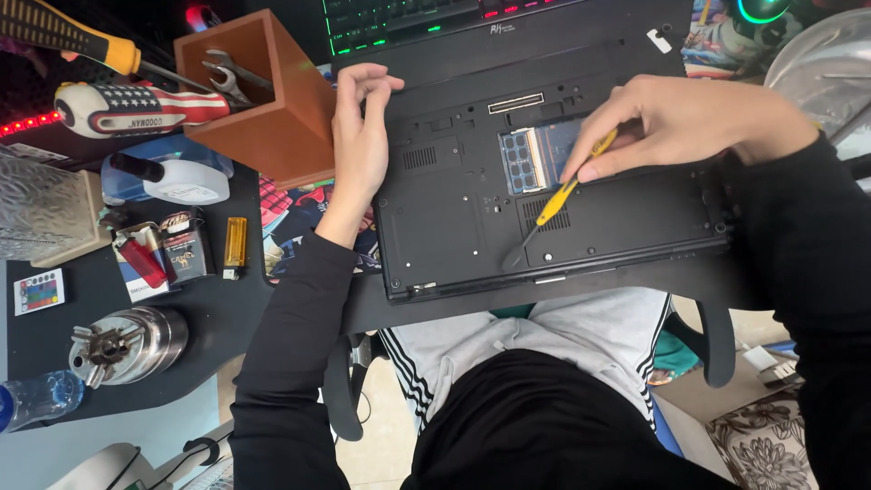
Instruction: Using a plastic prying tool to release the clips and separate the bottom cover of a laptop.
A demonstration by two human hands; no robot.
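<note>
Black plastic fills the middle of the view: an upturned laptop (pixel 544 195) lies on the dark desk (pixel 218 318), its near edge running just short of the desk's front lip, above the person's lap. A narrow strip of bare desk shows between that edge and the lip. To the left, open desk surface is scarce: a metal grinder (pixel 127 343), a lighter and cigarette packs (pixel 163 254), and a small amber lighter (pixel 235 243) lie near the left forearm, well apart from the laptop.

Right hand (pixel 689 122) is closed in a pinch around a yellow-handled spudger (pixel 558 200), thumb and forefinger gripping the handle high up; the flat grey tip rests on the laptop's base near the vent slots. Just above the grip sits the open memory bay with blue memory modules (pixel 535 156).

Left hand (pixel 361 127) rests at the laptop's left edge, fingers loosely curled and half open, holding nothing that can be made out, fingertips touching the case near the far corner.

Farther off, a wooden tool box (pixel 281 118) with wrenches stands just beside the left hand, screwdrivers (pixel 109 82) lie beyond it, and a lit keyboard (pixel 408 18) borders the laptop's far edge.
</note>
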